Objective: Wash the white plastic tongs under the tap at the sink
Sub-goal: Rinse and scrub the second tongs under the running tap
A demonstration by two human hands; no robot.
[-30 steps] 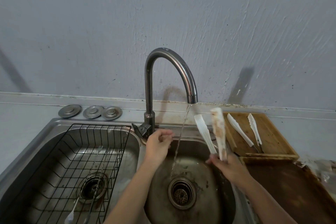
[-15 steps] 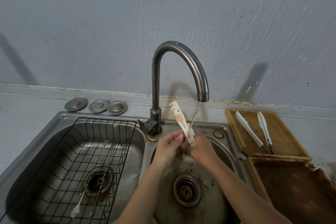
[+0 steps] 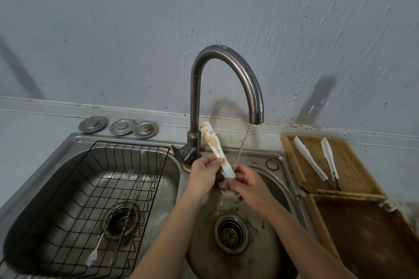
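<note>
White tongs [image 3: 215, 148] over sink [image 3: 275, 158], in both hands

Home kitchen: double-bowl steel sink [image 3: 74, 142], gooseneck tap [image 3: 226, 68] running, wire dish rack [image 3: 127, 188], wooden trays [image 3: 292, 161], stained grey wall [image 3: 204, 18].

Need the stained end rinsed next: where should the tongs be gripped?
Grip the tongs at the lower end, from the right and below, where the right hand already holds them. They tilt up-left, with the brown-stained tip high and left of the stream, so a low grip leaves it free.
</note>
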